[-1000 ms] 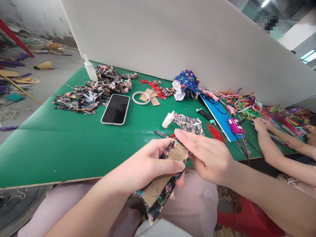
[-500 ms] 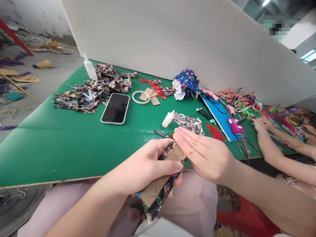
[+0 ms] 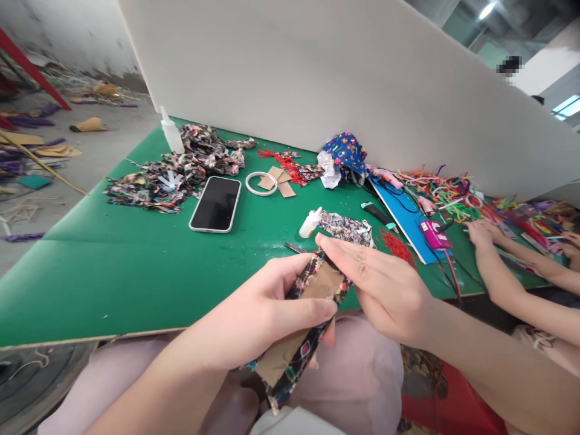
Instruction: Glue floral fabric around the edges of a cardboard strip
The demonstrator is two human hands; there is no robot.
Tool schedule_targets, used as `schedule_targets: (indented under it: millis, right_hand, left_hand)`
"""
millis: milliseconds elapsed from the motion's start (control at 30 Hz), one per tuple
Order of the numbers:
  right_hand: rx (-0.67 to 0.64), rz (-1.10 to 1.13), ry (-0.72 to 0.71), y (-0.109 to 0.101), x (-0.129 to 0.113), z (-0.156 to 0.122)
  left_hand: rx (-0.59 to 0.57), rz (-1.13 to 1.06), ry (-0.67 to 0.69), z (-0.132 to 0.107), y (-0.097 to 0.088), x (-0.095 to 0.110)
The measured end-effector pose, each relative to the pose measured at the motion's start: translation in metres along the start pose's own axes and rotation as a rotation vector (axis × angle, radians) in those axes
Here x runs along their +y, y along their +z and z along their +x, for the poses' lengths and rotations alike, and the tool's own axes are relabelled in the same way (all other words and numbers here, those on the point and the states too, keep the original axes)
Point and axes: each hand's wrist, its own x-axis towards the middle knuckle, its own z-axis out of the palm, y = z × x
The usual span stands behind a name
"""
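A narrow strip of brown cardboard (image 3: 281, 359), its edges wrapped in black floral fabric, is held at a slant above my lap. My left hand (image 3: 272, 308) grips it, thumb across the bare cardboard and fingers underneath. At the strip's far end, my right hand (image 3: 385, 278) presses its closed, straight fingers against the fabric edge; its thumb is hidden. Just beyond lie scissors (image 3: 295, 248), partly covered by my hands, and a small white glue bottle (image 3: 310, 223) tipped against a patterned fabric piece (image 3: 347, 228).
A phone (image 3: 216, 204), a white ring (image 3: 261, 183) and cardboard pieces (image 3: 284, 182) lie on the green table (image 3: 113, 272). Fabric scraps (image 3: 149, 181) and a taller glue bottle (image 3: 171, 133) stand at the back left. A cutter (image 3: 379, 215), red cords (image 3: 397, 248) and a co-worker's arms (image 3: 502, 266) are on the right.
My right hand's fingers have shifted slightly along the strip's far end, and more of its fabric edge shows. The left hand keeps its hold. The camera view has shifted slightly.
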Motion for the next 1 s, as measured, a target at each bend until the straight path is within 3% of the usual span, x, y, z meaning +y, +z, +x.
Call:
schedule_targets:
  millis: [167, 433, 1000]
  right_hand:
    - [-0.030, 0.121, 0.163, 0.0016, -0.0065, -0.0025]
    - [-0.007, -0.067, -0.022, 0.0051, -0.0051, -0.0029]
    - [-0.006, -0.164, 0.002, 0.0051, -0.0075, -0.0044]
  left_hand:
    - [0.007, 0.014, -0.007, -0.0013, -0.0010, -0.0011]
    - [0.021, 0.026, -0.065, -0.0016, 0.0008, 0.0025]
    - [0.048, 0.055, 0.037, -0.0022, 0.0028, -0.0005]
